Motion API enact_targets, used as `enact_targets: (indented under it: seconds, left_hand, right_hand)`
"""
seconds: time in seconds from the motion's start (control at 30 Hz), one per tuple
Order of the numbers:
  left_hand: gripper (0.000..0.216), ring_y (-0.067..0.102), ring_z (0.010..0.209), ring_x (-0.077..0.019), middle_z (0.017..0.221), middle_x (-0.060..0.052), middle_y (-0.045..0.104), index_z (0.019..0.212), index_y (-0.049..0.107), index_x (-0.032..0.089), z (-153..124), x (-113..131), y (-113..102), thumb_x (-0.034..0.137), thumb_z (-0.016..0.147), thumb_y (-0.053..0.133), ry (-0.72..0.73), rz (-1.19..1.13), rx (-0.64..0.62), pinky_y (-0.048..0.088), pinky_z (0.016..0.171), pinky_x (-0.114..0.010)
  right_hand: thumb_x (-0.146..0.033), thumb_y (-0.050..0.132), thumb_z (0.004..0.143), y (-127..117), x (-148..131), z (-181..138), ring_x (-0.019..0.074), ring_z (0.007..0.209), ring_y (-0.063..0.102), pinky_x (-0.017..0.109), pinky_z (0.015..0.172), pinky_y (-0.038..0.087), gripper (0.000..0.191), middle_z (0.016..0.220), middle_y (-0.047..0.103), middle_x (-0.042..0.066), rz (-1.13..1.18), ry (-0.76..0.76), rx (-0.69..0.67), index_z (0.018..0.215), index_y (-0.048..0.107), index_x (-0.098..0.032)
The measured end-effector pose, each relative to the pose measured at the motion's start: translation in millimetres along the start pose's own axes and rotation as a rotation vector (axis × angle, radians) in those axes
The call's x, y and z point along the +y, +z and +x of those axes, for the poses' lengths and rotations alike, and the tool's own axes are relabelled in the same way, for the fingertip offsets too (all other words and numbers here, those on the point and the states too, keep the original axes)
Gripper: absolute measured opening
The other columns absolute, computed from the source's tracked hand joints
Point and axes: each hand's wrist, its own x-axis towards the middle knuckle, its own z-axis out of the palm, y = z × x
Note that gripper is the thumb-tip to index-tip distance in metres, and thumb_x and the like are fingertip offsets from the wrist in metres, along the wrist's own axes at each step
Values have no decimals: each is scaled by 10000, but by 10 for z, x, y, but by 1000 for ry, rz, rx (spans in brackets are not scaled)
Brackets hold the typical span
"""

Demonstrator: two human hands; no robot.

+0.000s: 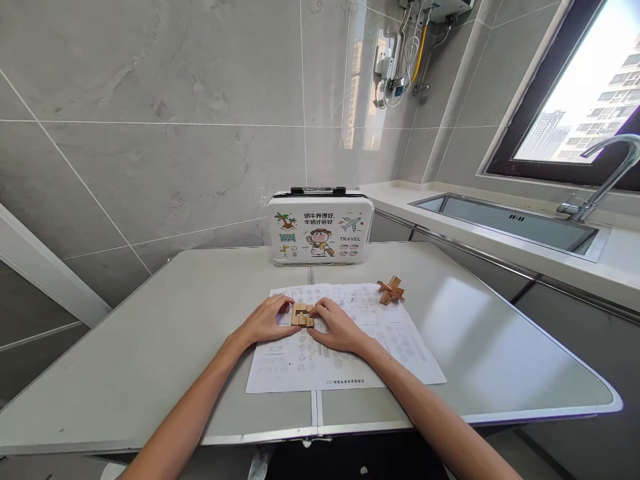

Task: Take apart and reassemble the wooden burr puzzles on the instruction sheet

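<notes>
Our left hand (267, 319) and right hand (337, 323) pinch the wooden blocks (303, 315), fingers closed | light, stiff, loose, we judge | best held at both ends

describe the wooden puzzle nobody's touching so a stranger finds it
Start at the grey table, then the printed sheet in its middle. At the sheet's far right corner sits a wooden burr puzzle. Unlike the flat wooden block between the left hand and right hand, it is a spiky cross, untouched.
</notes>
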Motion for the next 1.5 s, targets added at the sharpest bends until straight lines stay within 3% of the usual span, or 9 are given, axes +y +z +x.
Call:
enact_targets:
  seconds: [0.23, 0.4, 0.57, 0.63, 0.73, 0.83, 1.1, 1.27, 1.5]
  left_hand:
    - [531, 615, 922, -223, 1048, -57, 664, 1214, 645, 231, 9, 63, 35, 490, 773, 784, -5, -107, -6, 487, 821, -328]
    - [609, 571, 744, -164, 867, -6, 625, 1173, 651, 199, 36, -5, 76, 532, 707, 858, -166, -367, -18, 472, 694, -288]
    - [663, 585, 740, -127, 848, 11, 606, 1247, 573, 184, 81, 94, 188, 414, 717, 898, -182, -752, 1, 493, 749, -281]
    - [648, 584, 726, -98, 923, 9, 607, 1230, 551, 205, 98, 164, 233, 368, 715, 907, -177, -872, 21, 507, 754, -276]
    - [684, 591, 668, -65, 1114, -29, 601, 1237, 513, 238, 110, 246, 282, 348, 697, 917, -205, -987, 25, 501, 639, -240]
    - [706, 610, 591, -71, 1069, -15, 616, 1280, 456, 258, 104, 285, 304, 367, 735, 891, -223, -1030, -28, 476, 557, -229]
    - [662, 648, 630, -108, 985, 3, 633, 1288, 453, 246, 99, 314, 297, 405, 785, 853, -244, -1035, -67, 487, 581, -250]
    - [680, 651, 639, -111, 999, -2, 635, 1303, 451, 248, 107, 309, 302, 411, 781, 855, -267, -1049, -68, 475, 580, -249]
    - [660, 637, 633, -103, 1007, -12, 645, 1283, 455, 239, 110, 287, 333, 421, 787, 851, -268, -1053, -64, 469, 573, -244]
  right_hand:
    - [-318, 672, 915, 1, 70, 21, 215, 836, 610, 354, 793, 472, 131, 887, 664, 37, -13, 102, 70, 1006, 637, -230]
    - [-391, 631, 914, -56, 41, 72, 154, 588, 570, 296, 619, 452, 169, 675, 632, -27, 395, 362, 159, 934, 594, -227]
    - [-443, 649, 858, -140, 35, 117, 122, 514, 536, 262, 516, 405, 249, 725, 675, -20, 825, 535, 198, 931, 543, -230]
    - [-436, 687, 822, -175, 59, 128, 114, 525, 543, 248, 492, 382, 277, 788, 686, -12, 989, 547, 214, 947, 551, -230]
    - [-417, 729, 802, -213, 106, 135, 108, 565, 567, 239, 486, 372, 287, 905, 704, 23, 1173, 534, 248, 949, 585, -216]
    - [-415, 747, 812, -231, 138, 133, 101, 571, 561, 241, 472, 352, 282, 980, 713, 55, 1277, 509, 242, 945, 624, -198]
    - [-459, 770, 865, -250, 88, 108, 98, 595, 547, 240, 487, 359, 329, 1068, 725, 78, 1309, 487, 149, 1044, 654, -209]
    - [-448, 795, 852, -257, 102, 107, 95, 603, 508, 224, 478, 346, 406, 1020, 702, 45, 1391, 499, 128, 1174, 649, -249]
    - [-432, 808, 840, -289, 61, 114, 78, 553, 349, 214, 471, 294, 315, 836, 575, -22, 1554, 535, 84, 1016, 635, -236]
